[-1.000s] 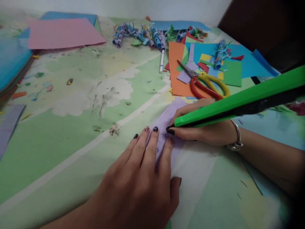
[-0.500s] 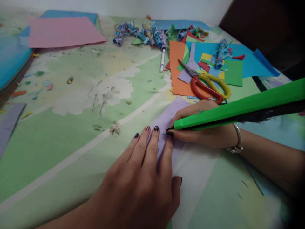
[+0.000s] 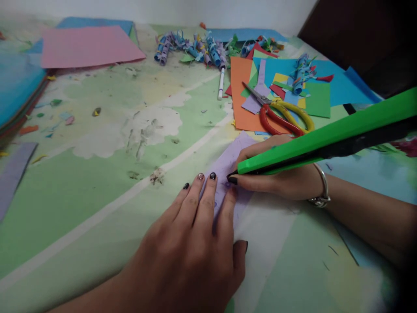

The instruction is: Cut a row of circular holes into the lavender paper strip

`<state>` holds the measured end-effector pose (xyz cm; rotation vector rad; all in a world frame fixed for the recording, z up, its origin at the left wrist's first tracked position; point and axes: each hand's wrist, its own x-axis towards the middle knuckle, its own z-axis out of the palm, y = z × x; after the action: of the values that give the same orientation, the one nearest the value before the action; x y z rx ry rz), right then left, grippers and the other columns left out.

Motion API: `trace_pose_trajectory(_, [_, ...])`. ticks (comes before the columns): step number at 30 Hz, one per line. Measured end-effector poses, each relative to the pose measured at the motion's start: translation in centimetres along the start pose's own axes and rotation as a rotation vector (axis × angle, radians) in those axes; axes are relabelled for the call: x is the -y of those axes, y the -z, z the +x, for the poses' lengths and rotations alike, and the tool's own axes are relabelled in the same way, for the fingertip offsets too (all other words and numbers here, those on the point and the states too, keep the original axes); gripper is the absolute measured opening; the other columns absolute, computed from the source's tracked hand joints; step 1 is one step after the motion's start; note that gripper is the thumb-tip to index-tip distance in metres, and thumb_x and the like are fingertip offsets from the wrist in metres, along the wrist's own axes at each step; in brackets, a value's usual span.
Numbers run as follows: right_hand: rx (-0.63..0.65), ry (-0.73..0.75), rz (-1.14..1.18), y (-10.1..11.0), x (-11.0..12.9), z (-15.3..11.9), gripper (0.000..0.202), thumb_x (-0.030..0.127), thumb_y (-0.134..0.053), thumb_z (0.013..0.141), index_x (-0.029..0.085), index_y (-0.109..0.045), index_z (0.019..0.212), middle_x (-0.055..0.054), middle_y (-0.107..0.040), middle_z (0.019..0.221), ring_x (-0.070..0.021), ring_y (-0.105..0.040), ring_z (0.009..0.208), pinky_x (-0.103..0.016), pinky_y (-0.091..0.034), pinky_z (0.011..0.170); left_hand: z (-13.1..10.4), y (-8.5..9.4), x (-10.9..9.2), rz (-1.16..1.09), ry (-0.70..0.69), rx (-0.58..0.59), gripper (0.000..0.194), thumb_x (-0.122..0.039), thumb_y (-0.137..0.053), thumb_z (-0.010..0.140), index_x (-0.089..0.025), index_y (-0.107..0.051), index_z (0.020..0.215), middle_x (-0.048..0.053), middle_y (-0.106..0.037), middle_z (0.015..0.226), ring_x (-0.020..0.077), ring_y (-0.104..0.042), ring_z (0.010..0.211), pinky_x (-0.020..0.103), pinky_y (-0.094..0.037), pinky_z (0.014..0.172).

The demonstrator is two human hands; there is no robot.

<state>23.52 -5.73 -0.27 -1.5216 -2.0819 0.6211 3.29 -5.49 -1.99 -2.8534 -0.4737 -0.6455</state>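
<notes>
My left hand (image 3: pixel 192 243) lies flat across a strip of light purple paper (image 3: pixel 224 163), its fingers spread over the paper's left and lower part. A few small ring-shaped marks show on the strip. In my right hand (image 3: pixel 272 178) is a long green pen-like tool (image 3: pixel 329 143) with a black underside and a dark tip. Thumb and fingers pinch it near that tip, which meets the paper just above my left index finger. The tool's far end runs out of view at the right, so its exact kind is unclear.
Scissors (image 3: pixel 280 113) with red and yellow handles rest on orange paper (image 3: pixel 239 95) beyond my right hand. Fringed paper rolls (image 3: pixel 213 50) and a white marker (image 3: pixel 221 83) lie at the back. Pink paper (image 3: pixel 91 47) and scraps (image 3: pixel 67 117) are at the left.
The green tool has tilted slightly, its outer end a little higher. Both hands keep almost the same place, and the view has shifted slightly.
</notes>
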Motion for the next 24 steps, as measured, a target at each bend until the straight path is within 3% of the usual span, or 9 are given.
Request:
trace_pose_trajectory(11, [0.033,-0.013,-0.109,-0.02,0.37,-0.09,0.018,0.024,-0.059,0.080,0.016,-0.062,0.063,0.003,-0.061,0.062,-0.0074,-0.051,0.056,-0.023,-0.037,0.056,-0.47,-0.03,-0.06,0.005,0.000,-0.001,0.045,-0.033,-0.047,0.083,-0.004,-0.066,0.112,0.021,-0.063,0.113,0.0371,-0.063,0.099,0.046,-0.060,0.073])
trace_pose_trajectory(17, [-0.040,-0.029,-0.224,-0.58,0.39,-0.40,0.018,0.027,-0.061,0.079,0.017,-0.062,0.064,0.003,-0.061,0.059,-0.0081,-0.049,0.052,-0.023,-0.033,0.051,-0.11,-0.11,-0.11,0.002,0.001,-0.008,0.044,-0.032,-0.048,0.082,-0.004,-0.067,0.109,0.021,-0.064,0.111,0.0371,-0.064,0.099,0.046,-0.060,0.074])
trace_pose_trajectory(24, [-0.004,0.046,-0.071,-0.41,0.02,-0.06,0.022,0.024,-0.058,0.081,0.016,-0.059,0.061,0.004,-0.056,0.058,-0.0065,-0.047,0.052,-0.023,-0.034,0.055,-0.04,0.00,-0.20,0.005,0.006,-0.009,0.045,-0.033,-0.047,0.082,-0.004,-0.066,0.111,0.022,-0.063,0.112,0.0380,-0.063,0.099,0.047,-0.060,0.072])
